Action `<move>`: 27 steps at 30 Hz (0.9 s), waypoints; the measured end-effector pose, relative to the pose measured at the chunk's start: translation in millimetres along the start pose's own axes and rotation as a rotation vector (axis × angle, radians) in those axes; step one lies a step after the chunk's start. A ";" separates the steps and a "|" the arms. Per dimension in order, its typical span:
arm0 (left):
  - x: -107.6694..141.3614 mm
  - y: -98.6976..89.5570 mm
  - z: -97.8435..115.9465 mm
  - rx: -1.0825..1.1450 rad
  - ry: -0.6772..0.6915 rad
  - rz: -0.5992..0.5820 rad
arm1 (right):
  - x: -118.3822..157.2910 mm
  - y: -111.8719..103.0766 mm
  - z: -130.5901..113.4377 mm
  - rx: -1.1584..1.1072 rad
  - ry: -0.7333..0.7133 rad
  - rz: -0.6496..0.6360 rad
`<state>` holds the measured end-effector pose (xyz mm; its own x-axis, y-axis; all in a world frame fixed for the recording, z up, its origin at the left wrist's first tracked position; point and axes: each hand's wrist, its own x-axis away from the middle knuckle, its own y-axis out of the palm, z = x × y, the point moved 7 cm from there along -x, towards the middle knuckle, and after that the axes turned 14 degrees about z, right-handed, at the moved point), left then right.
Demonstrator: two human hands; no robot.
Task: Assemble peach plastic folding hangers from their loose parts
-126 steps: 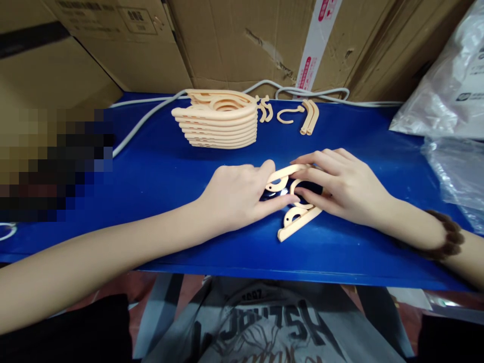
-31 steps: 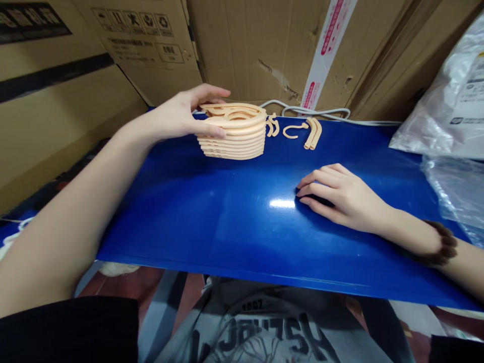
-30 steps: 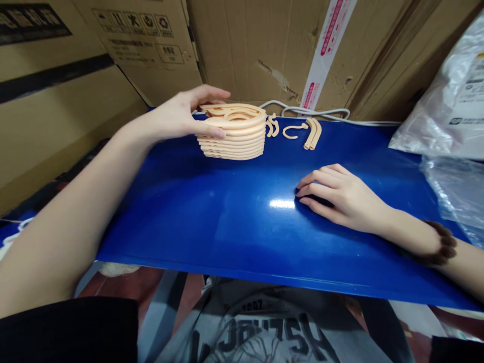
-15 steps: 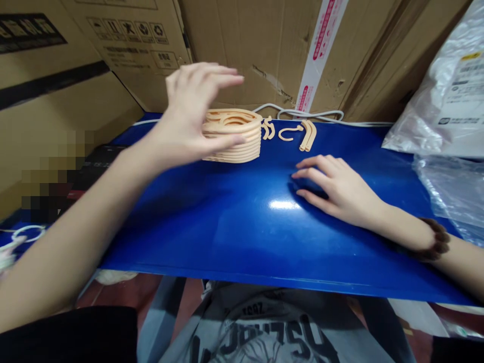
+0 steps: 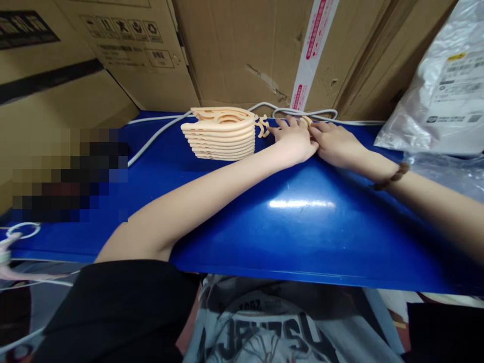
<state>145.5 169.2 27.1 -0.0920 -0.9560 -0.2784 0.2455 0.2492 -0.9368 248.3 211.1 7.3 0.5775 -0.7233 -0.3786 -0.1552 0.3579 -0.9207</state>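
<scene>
Both hands are close together near the back of the blue table [image 5: 242,222]. My left hand [image 5: 293,143] reaches over the spot of the small curved pieces, its fingers apart and low to the surface; whatever lies under its palm is hidden. Against it, my right hand [image 5: 335,143] has its fingertips at a curved cream piece [image 5: 306,121], mostly covered; its grip cannot be made out. Left of the hands stands a stack of cream plastic hangers [image 5: 223,136]. Small cream hook-like pieces [image 5: 261,126] lie between the stack and my left hand.
Cardboard boxes [image 5: 257,55] line the back. A white cable [image 5: 151,143] runs behind the stack. A plastic-wrapped package [image 5: 442,96] stands at the right. Something pixelated covers the left side, and a white ring [image 5: 23,230] is at the left edge.
My left hand has moved right and down from the hanger stack to the small pieces. My right hand has moved up and back to meet it. The stack's left end now shows.
</scene>
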 end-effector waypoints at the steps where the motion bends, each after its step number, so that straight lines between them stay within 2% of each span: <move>1: -6.4 4.5 -2.7 -0.009 -0.027 -0.022 | 2.5 0.3 2.1 0.001 -0.003 0.007; 4: -15.6 12.0 -11.5 -0.028 -0.049 -0.007 | 10.6 -1.1 5.6 -0.035 -0.028 0.027; 8: -18.1 23.1 -27.1 -0.027 -0.122 -0.049 | 15.2 -3.8 8.1 -0.081 -0.032 0.023; 12: -9.2 25.0 -23.8 -0.013 -0.058 -0.059 | 17.1 -10.1 0.8 -0.080 -0.034 0.013; 14: 6.3 22.9 -17.9 0.007 0.024 -0.072 | 23.1 -19.0 -10.3 -0.058 -0.041 0.040; 17: 44.4 16.2 -12.4 0.044 0.184 -0.085 | 45.3 -35.0 -41.9 0.001 -0.114 0.056; 20: 90.6 6.5 -17.3 0.074 0.308 -0.069 | 77.3 -54.5 -84.7 0.070 -0.257 0.111; 23: 129.7 -6.7 -24.2 0.127 0.421 0.000 | 101.6 -72.2 -119.8 0.109 -0.388 0.195; 27: 151.3 -16.9 -33.4 0.133 0.466 0.007 | 99.9 -84.6 -135.0 0.097 -0.521 0.267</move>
<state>95.2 25.4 -6.3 -0.5047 -0.7760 -0.3782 0.3659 0.2045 -0.9079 210.9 28.9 34.7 0.8495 -0.2245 -0.4774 -0.2898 0.5576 -0.7779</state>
